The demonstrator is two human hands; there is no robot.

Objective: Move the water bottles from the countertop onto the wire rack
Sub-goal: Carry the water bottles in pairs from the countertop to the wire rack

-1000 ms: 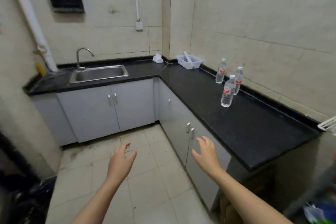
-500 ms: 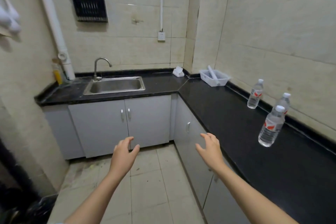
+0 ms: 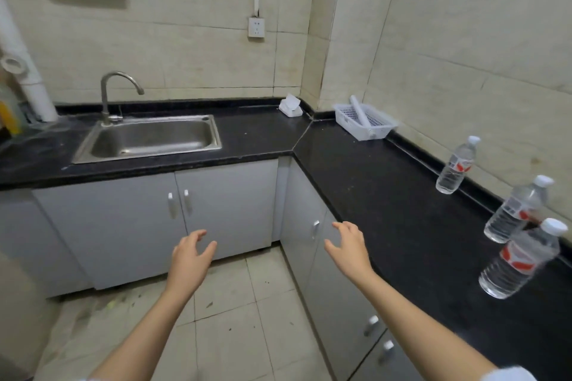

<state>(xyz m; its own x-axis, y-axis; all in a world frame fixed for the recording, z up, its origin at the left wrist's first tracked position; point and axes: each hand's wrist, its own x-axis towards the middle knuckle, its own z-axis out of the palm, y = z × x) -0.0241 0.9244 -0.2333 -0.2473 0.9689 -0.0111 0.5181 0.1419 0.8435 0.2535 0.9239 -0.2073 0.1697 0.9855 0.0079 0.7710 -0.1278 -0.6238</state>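
Well right of fingers (image 3: 343, 227), water bottles (image 3: 520, 260).

Pale, stained tiles cover the walls (image 3: 185, 49) of a small kitchen corner, where a black L-shaped countertop (image 3: 387, 195) runs over grey cabinets (image 3: 123, 226) with small white handles. A steel sink (image 3: 148, 139) with a curved tap (image 3: 106, 93) is set into the left stretch, a white socket (image 3: 256, 27) sits on the wall above, and a white pipe (image 3: 31, 83) stands at the far left. The floor (image 3: 241, 334) is light tile, scuffed and dirty near the cabinets.

Head-worn view, down over countertop (image 3: 387, 195)
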